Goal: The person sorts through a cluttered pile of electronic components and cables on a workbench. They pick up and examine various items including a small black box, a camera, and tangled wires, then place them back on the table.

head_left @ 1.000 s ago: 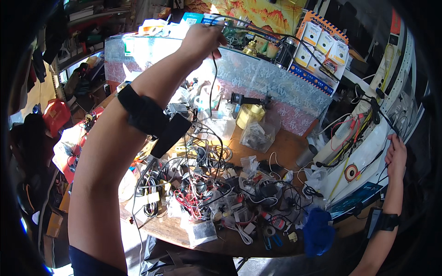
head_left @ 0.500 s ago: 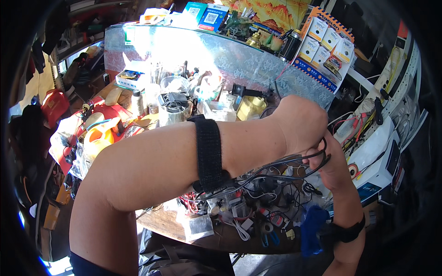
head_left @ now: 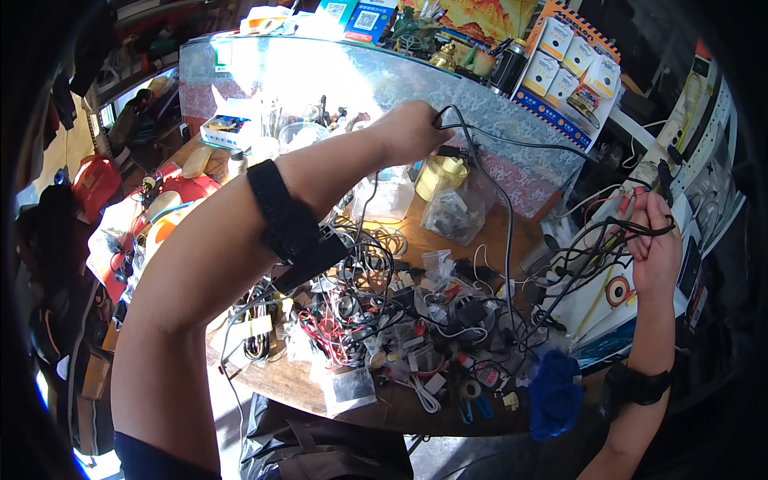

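Note:
My left hand [head_left: 410, 132] is raised over the far middle of the bench, closed on a black cable [head_left: 510, 232]. One stretch of it hangs down to the pile, and another runs off to the right from the fist. On the right, my right hand [head_left: 660, 256] grips a looped bundle of black cables [head_left: 592, 244] whose lower strands trail onto the bench. Whether both hands hold the same cable, I cannot tell. Below them lies a tangle of cables, adapters and small bags, with red wires [head_left: 324, 332] among it. Black straps circle both my forearms.
Behind the wooden bench [head_left: 264, 374] rises a patterned partition [head_left: 512, 128]. A yellow container [head_left: 440, 178] and a clear bag of dark parts [head_left: 454, 214] stand before it. A blue cloth [head_left: 554, 396] hangs at the near right edge, with a white box [head_left: 588, 308] beyond.
My hands have moved apart: the left went up and leftward drawing the cable, the right went up and to the right with the bundle. More of the pile now shows.

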Demonstrator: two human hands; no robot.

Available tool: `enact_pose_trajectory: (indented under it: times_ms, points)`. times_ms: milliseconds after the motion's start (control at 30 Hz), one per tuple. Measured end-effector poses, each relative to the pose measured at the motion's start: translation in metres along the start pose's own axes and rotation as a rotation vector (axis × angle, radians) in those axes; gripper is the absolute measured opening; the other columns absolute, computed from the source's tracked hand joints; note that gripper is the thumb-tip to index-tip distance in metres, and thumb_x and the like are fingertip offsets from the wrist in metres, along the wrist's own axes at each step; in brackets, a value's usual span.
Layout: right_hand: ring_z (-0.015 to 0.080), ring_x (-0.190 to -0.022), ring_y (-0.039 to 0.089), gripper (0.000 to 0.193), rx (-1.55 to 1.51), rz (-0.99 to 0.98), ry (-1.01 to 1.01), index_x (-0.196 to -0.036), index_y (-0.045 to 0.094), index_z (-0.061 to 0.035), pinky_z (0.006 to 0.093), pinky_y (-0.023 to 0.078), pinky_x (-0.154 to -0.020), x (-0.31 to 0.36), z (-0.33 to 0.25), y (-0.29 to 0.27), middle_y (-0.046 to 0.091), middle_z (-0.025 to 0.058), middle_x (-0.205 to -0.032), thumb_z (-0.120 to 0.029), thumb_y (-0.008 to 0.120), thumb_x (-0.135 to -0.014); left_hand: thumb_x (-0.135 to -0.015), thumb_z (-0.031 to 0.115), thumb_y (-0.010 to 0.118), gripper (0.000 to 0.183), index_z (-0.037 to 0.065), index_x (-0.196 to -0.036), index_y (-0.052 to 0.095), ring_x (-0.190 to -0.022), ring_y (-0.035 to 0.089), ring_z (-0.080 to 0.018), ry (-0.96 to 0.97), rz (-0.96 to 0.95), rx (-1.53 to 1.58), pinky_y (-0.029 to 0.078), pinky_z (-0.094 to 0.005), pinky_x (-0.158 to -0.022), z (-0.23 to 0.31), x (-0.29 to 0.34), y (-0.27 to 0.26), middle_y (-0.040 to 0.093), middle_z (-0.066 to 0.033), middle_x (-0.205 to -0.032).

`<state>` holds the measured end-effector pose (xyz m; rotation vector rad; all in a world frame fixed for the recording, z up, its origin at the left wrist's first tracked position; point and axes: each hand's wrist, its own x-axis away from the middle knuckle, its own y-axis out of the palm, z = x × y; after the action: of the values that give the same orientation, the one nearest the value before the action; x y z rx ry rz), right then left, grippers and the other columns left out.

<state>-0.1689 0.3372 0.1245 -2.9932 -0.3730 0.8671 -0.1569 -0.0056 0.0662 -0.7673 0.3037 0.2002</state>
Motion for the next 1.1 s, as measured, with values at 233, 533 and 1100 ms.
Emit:
enact_pose_trajectory:
  times_ms: [233,533,1100]
  points:
    - [0.0010,-0.044,0.033,0.028,0.244,-0.145,0.255,-0.083,0.057,-0.0045,0.0163,0.021,-0.038,0.009,0.020,0.010,0.043,-0.0041,-0.057,-0.031,0.053,-0.090,-0.079,0.023,0.059,0.026,-0.002,-0.071,0.062,-0.056,0.060,-0.0292,0.029,0.007,0.018,0.049,-0.0363,-0.055,-0.001,0.004,0.008,0.061,-0.0156,-0.065]
    - [0.0025,-0.046,0.034,0.044,0.259,-0.606,0.180,-0.102,0.055,0.0009,0.0182,0.024,-0.041,0.019,0.038,0.077,0.045,-0.0015,-0.058,-0.041,0.050,-0.090,-0.070,0.028,0.060,0.029,0.001,-0.079,0.066,-0.078,0.060,-0.0396,0.316,0.035,-0.255,0.049,-0.0415,-0.071,0.022,0.012,0.024,0.061,-0.0228,-0.076]
    - [0.0026,-0.055,0.038,0.023,-0.030,-0.613,0.328,-0.088,0.058,-0.0026,0.0174,0.029,-0.047,0.037,0.038,0.112,0.052,-0.0019,-0.072,-0.025,0.060,-0.083,-0.068,0.016,0.062,0.021,0.004,-0.084,0.069,-0.086,0.064,-0.0279,0.177,0.039,-0.445,0.051,-0.0356,-0.073,0.096,0.028,0.039,0.065,-0.0138,-0.090]
